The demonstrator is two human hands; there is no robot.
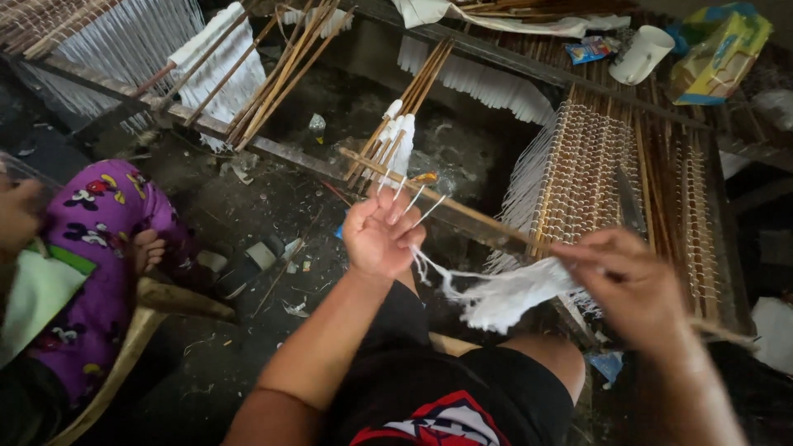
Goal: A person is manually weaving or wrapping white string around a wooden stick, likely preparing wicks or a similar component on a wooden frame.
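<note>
At frame centre my left hand [382, 235] fans a few white wicks [413, 202] between spread fingers, my right hand [632, 285] pinches the loose bundle of wicks [508, 299] at lower right, and many filled wooden rods [611, 173] sit racked at upper right.

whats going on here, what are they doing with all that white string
A seated person works over a wooden rack hung with rows of white strands. The left hand is raised with several thin white strands spread between its fingers. The right hand pinches a loose white bundle that runs between both hands. Another person in purple patterned clothing sits at the left edge.
</note>
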